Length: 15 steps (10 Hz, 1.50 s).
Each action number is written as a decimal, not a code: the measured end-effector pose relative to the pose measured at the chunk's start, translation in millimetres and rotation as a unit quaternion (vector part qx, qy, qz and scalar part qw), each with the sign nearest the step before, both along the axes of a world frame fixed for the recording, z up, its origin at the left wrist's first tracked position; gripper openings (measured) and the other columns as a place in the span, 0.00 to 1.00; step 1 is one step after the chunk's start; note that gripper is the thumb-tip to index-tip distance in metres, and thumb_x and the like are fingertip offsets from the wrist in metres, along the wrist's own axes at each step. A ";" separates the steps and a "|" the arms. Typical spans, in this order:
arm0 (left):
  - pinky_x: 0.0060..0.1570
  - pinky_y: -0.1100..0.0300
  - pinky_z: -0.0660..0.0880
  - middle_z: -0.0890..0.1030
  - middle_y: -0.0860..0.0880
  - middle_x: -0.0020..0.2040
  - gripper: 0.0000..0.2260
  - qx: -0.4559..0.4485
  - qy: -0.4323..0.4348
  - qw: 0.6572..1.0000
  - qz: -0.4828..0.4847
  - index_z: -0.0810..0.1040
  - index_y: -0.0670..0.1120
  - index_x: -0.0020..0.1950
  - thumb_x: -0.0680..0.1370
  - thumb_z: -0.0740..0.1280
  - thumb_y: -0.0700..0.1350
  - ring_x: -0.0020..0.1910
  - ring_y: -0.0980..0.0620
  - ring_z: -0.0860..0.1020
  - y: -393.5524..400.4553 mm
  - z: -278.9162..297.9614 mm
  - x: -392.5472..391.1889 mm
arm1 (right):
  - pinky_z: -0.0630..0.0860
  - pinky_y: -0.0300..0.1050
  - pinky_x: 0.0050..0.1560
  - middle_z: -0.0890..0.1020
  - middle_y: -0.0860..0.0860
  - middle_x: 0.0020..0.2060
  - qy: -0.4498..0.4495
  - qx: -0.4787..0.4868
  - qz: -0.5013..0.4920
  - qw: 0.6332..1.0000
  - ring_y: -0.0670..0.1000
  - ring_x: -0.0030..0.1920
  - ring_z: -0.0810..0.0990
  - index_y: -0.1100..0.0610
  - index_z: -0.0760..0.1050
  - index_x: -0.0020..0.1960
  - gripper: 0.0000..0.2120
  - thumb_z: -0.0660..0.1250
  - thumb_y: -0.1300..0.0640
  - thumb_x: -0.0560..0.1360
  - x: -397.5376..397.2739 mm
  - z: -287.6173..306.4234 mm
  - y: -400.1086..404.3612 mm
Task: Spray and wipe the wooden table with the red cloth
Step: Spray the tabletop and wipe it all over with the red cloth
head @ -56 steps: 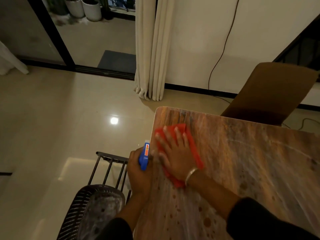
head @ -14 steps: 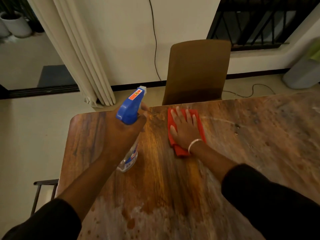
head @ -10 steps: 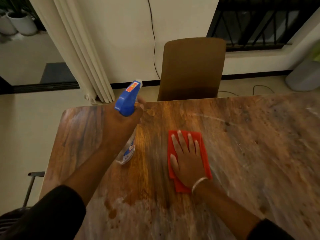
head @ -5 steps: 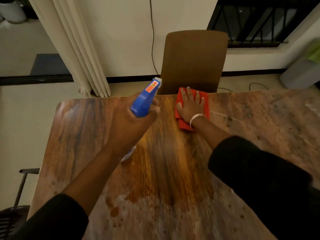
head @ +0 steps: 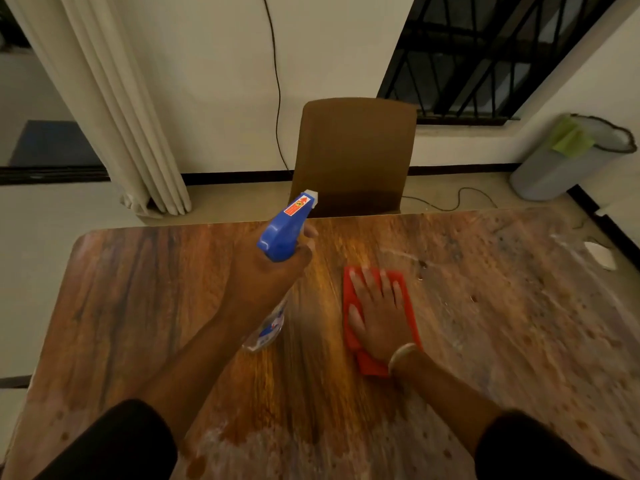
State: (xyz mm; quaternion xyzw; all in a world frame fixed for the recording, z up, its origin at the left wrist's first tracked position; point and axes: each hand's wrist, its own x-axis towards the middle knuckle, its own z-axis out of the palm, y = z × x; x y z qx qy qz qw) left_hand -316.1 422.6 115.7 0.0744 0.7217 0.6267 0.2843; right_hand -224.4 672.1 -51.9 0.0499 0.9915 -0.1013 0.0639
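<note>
The wooden table (head: 145, 306) fills the lower view, glossy in the middle and dull with spots to the right and near me. My left hand (head: 263, 282) grips a spray bottle (head: 285, 230) with a blue trigger head, nozzle aimed at the far edge, clear body hanging below the fist. My right hand (head: 379, 313) lies flat, fingers spread, pressing the red cloth (head: 351, 344) onto the table's middle. Only the cloth's edges show around the palm.
A brown chair (head: 356, 150) stands at the far table edge. A white scrap (head: 601, 254) lies at the table's right end. Cream curtains (head: 104, 109) hang at the left, a grey bin (head: 561, 168) stands at the far right, a cable runs on the floor.
My right hand has pulled the red cloth back from the far edge toward me, to the table's middle. The spray bottle in my left hand has stayed about where it was.
</note>
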 end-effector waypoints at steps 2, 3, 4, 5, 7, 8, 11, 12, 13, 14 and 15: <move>0.30 0.80 0.70 0.80 0.59 0.32 0.08 0.010 0.200 0.955 0.219 0.76 0.55 0.40 0.75 0.72 0.45 0.32 0.75 0.77 9.3 -13.3 32.3 | 0.42 0.65 0.83 0.44 0.50 0.86 -0.024 -0.009 -0.044 0.999 0.62 0.85 0.42 0.46 0.41 0.86 0.34 0.49 0.38 0.85 -133.1 2.9 26.2; 0.30 0.79 0.71 0.80 0.59 0.32 0.08 0.007 0.207 0.952 0.224 0.76 0.54 0.40 0.75 0.72 0.44 0.32 0.73 0.78 16.9 -6.6 30.8 | 0.41 0.64 0.83 0.42 0.50 0.86 -0.013 -0.018 -0.043 0.999 0.61 0.85 0.41 0.46 0.40 0.86 0.35 0.47 0.36 0.85 -116.4 -0.8 19.7; 0.44 0.64 0.80 0.80 0.54 0.34 0.07 -0.053 0.147 0.974 0.161 0.75 0.50 0.41 0.78 0.68 0.41 0.36 0.61 0.80 24.6 2.4 20.4 | 0.40 0.63 0.83 0.39 0.48 0.85 -0.011 -0.025 -0.007 1.000 0.59 0.85 0.38 0.46 0.39 0.86 0.34 0.45 0.36 0.85 -50.3 -0.1 14.3; 0.55 0.47 0.77 0.75 0.43 0.39 0.08 -0.081 0.008 0.993 0.081 0.73 0.37 0.51 0.82 0.58 0.41 0.38 0.48 0.78 36.6 4.9 3.6 | 0.39 0.59 0.84 0.38 0.46 0.85 0.011 -0.026 0.010 1.000 0.56 0.85 0.36 0.44 0.39 0.86 0.33 0.46 0.36 0.85 37.0 -3.4 12.2; 0.35 0.76 0.74 0.78 0.57 0.37 0.07 -0.026 0.145 0.966 0.214 0.75 0.53 0.43 0.77 0.70 0.42 0.32 0.73 0.77 90.2 5.4 23.0 | 0.42 0.59 0.84 0.43 0.45 0.86 0.025 -0.016 0.018 0.999 0.55 0.85 0.40 0.43 0.42 0.86 0.32 0.46 0.37 0.86 33.8 -6.7 54.8; 0.34 0.77 0.73 0.79 0.59 0.36 0.08 -0.031 0.155 0.954 0.253 0.77 0.54 0.41 0.75 0.72 0.42 0.34 0.72 0.78 104.9 1.2 30.7 | 0.41 0.63 0.83 0.42 0.48 0.86 0.014 -0.024 -0.009 1.000 0.58 0.85 0.41 0.44 0.40 0.86 0.33 0.46 0.37 0.85 -59.2 -4.9 88.7; 0.42 0.58 0.76 0.79 0.35 0.50 0.14 -0.118 0.103 0.974 0.164 0.74 0.37 0.59 0.80 0.65 0.46 0.43 0.46 0.79 126.6 -1.0 14.7 | 0.42 0.64 0.83 0.43 0.49 0.86 0.007 -0.025 0.031 0.999 0.60 0.85 0.40 0.46 0.42 0.86 0.34 0.48 0.36 0.85 -126.3 -3.8 109.8; 0.57 0.42 0.76 0.78 0.31 0.51 0.17 -0.126 0.072 0.981 0.126 0.72 0.34 0.62 0.80 0.64 0.45 0.50 0.35 0.79 136.9 2.7 9.7 | 0.42 0.64 0.83 0.40 0.47 0.86 0.030 -0.041 0.045 0.998 0.58 0.85 0.37 0.44 0.40 0.86 0.34 0.48 0.37 0.85 -39.8 -8.0 100.3; 0.45 0.55 0.77 0.78 0.43 0.43 0.16 -0.141 0.043 0.985 0.092 0.72 0.36 0.63 0.80 0.63 0.46 0.42 0.47 0.78 145.3 -4.2 8.7 | 0.40 0.61 0.83 0.42 0.45 0.86 0.069 -0.048 0.047 0.995 0.57 0.85 0.40 0.43 0.42 0.86 0.34 0.51 0.37 0.85 40.7 -13.0 102.5; 0.33 0.64 0.73 0.77 0.52 0.38 0.07 -0.136 0.115 0.977 0.114 0.78 0.45 0.54 0.77 0.68 0.44 0.37 0.56 0.76 154.7 -3.7 22.9 | 0.40 0.61 0.83 0.43 0.44 0.86 0.052 -0.042 0.054 0.996 0.56 0.85 0.40 0.41 0.43 0.86 0.34 0.52 0.37 0.85 55.4 -13.7 111.9; 0.37 0.63 0.73 0.77 0.55 0.37 0.08 -0.133 0.201 0.956 0.170 0.76 0.54 0.42 0.74 0.72 0.43 0.36 0.58 0.75 165.0 -4.4 31.8 | 0.41 0.64 0.83 0.43 0.46 0.86 0.030 -0.026 0.061 0.997 0.57 0.85 0.39 0.42 0.42 0.86 0.33 0.50 0.37 0.85 8.8 -10.9 118.7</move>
